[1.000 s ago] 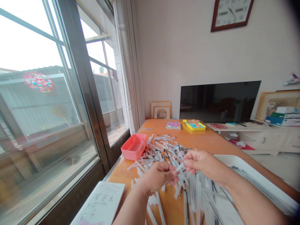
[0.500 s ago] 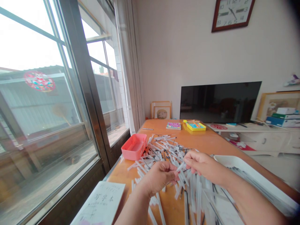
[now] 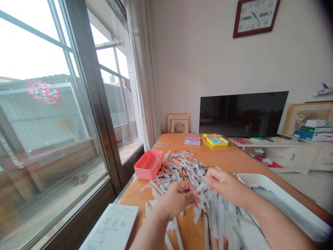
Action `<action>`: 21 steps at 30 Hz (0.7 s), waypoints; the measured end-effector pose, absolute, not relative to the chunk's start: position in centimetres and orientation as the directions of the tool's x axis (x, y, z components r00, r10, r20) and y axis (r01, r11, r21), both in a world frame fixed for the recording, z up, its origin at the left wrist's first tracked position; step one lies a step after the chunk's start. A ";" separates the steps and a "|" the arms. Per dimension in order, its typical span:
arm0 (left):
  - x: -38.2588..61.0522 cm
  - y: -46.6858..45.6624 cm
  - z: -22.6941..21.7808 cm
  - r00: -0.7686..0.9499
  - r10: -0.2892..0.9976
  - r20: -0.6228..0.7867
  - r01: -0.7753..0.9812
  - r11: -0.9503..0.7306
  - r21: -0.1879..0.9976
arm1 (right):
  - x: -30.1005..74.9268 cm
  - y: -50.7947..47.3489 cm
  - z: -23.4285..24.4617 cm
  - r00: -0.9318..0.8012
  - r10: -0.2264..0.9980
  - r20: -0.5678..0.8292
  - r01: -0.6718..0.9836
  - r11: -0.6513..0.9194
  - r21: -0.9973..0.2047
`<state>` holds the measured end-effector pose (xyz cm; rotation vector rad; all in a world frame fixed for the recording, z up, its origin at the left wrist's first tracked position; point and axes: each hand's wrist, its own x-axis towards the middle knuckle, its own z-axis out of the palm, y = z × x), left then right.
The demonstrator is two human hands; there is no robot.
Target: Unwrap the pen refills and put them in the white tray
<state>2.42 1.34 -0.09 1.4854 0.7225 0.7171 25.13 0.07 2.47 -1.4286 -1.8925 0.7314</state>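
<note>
Both my hands meet over a heap of white plastic pen barrels (image 3: 182,166) scattered on the orange wooden table (image 3: 229,156). My left hand (image 3: 179,199) is curled, its fingertips pinching one end of a white pen barrel (image 3: 201,187). My right hand (image 3: 223,184) pinches the other end of the same barrel with thumb and fingers. More barrels and thin black refills lie under and around both wrists.
A pink tray (image 3: 148,164) stands left of the heap near the window side. A white tray (image 3: 283,201) with pens lies at the right. An exercise book (image 3: 111,225) sits at the near left edge. Books (image 3: 192,140) and a yellow box (image 3: 217,140) lie at the far end.
Both hands stay together on the barrel and have barely shifted; the left hand has dropped slightly toward me. The camera has tilted a little.
</note>
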 end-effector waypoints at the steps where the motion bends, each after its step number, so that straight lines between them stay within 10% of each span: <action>1: 2.5 1.3 -0.1 0.604 0.797 0.016 0.034 -0.046 0.998 | 25.1 0.2 2.3 -0.185 0.965 0.187 0.621 0.262 -0.739; 21: 3.1 1.2 -0.3 0.565 0.822 0.067 0.056 -0.119 0.991 | 24.2 -0.1 2.6 -0.098 0.975 0.201 0.639 0.216 -0.738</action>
